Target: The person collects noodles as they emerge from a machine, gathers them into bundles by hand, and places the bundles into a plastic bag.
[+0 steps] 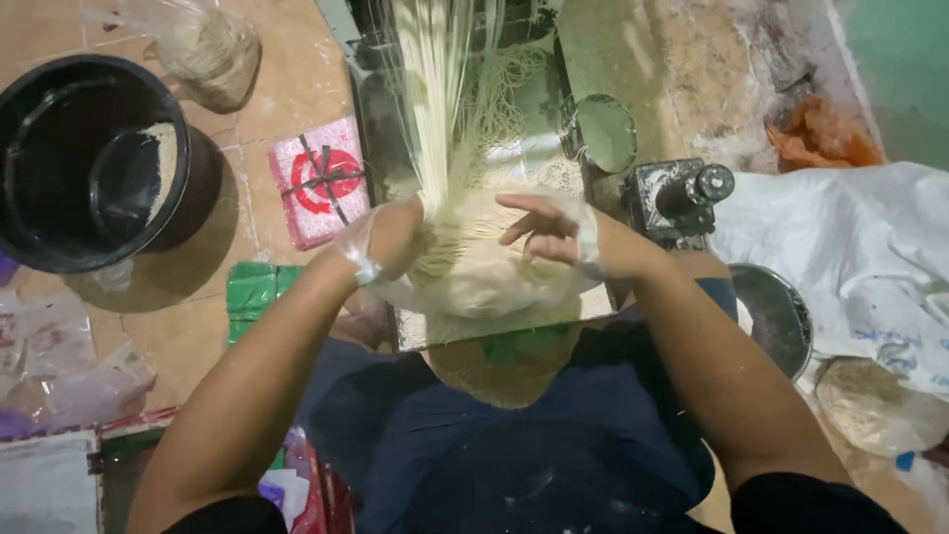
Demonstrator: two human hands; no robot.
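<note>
Gripping noodle strands (445, 109), left hand (390, 237); right hand (549, 229) open; tiled floor (287, 79).

Both bare forearms reach forward and converge. The left hand (393, 240), in a thin clear glove, is closed in a grip; the gloved right hand (550, 229) spreads its fingers loosely.

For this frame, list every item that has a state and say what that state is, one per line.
Left hand: gloved, gripping the noodle strands.
Right hand: gloved, fingers spread over the noodle heap.
Noodle strands: hanging from the machine, gathered at the left hand.
Noodle heap: piled on the tray.
Black bucket: open, a little pale powder inside.
Clear bag: partly filled, lying on the floor.
Pink packet: tied shut with black string.
</note>
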